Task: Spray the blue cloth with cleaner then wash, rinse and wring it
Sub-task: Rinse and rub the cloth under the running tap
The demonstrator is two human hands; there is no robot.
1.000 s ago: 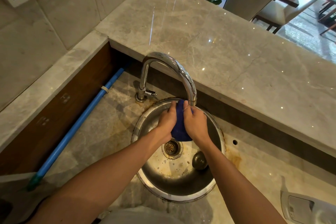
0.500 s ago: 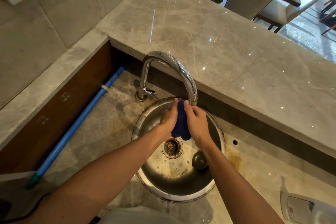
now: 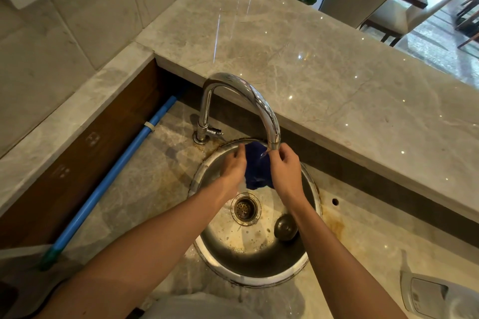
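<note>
A dark blue cloth (image 3: 257, 169) hangs between my two hands over the far half of a round steel sink (image 3: 207, 171). My left hand (image 3: 233, 167) pinches its left top edge and my right hand (image 3: 284, 169) pinches its right top edge. The cloth is spread out under the spout of a curved chrome tap (image 3: 255, 102), and a thin stream of water falls onto its upper part. Its lower end dangles just above the drain (image 3: 245, 208).
A round metal plug (image 3: 285, 226) lies in the basin right of the drain. A blue pipe (image 3: 114, 176) runs along the left of the lower counter. A raised marble ledge (image 3: 337, 80) stands behind the sink. A grey-white device (image 3: 435, 295) sits at the bottom right.
My hands have drawn apart, and the cloth has gone from bunched between them to spread out under the spout.
</note>
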